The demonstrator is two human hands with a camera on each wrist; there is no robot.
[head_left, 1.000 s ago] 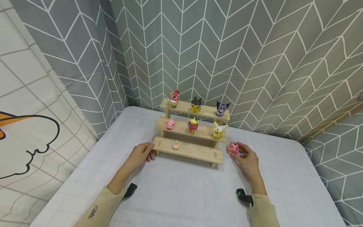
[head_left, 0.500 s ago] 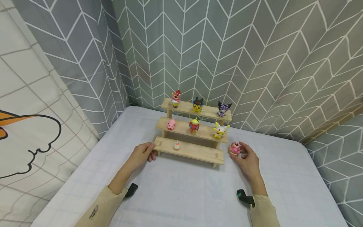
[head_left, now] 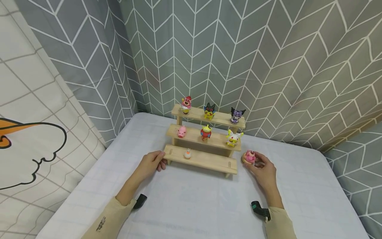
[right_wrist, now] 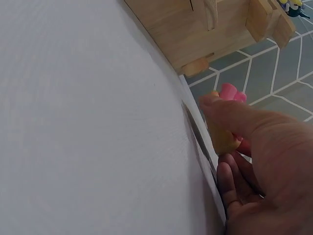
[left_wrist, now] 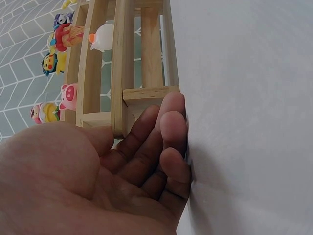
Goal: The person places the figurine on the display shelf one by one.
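A three-step wooden display stand (head_left: 203, 160) stands on the table. My left hand (head_left: 151, 162) grips the left end of its lowest step, thumb on top and fingers curled below, as the left wrist view shows. To the right of the stand, my right hand (head_left: 264, 170) pinches a pink figurine (head_left: 250, 157) with a tan base, low over the table; whether it touches the cloth I cannot tell. On the lowest step sits a small white duck-like figurine (head_left: 187, 154). The middle step bears a pink pig figurine (head_left: 181, 131), a red-and-green alien figurine (head_left: 206, 132) and a white-and-yellow figurine (head_left: 233, 138).
Three figurines line the top step: a pink bear in a red hat (head_left: 186, 105), a yellow one with a dark hood (head_left: 209, 111) and a black-and-purple one (head_left: 236, 115). A white cloth covers the table (head_left: 191, 205). Grey patterned curtains (head_left: 209, 49) hang behind.
The whole scene shifts slightly right in the head view. Both hands keep their hold, and the stand and figurines stay in place relative to each other.
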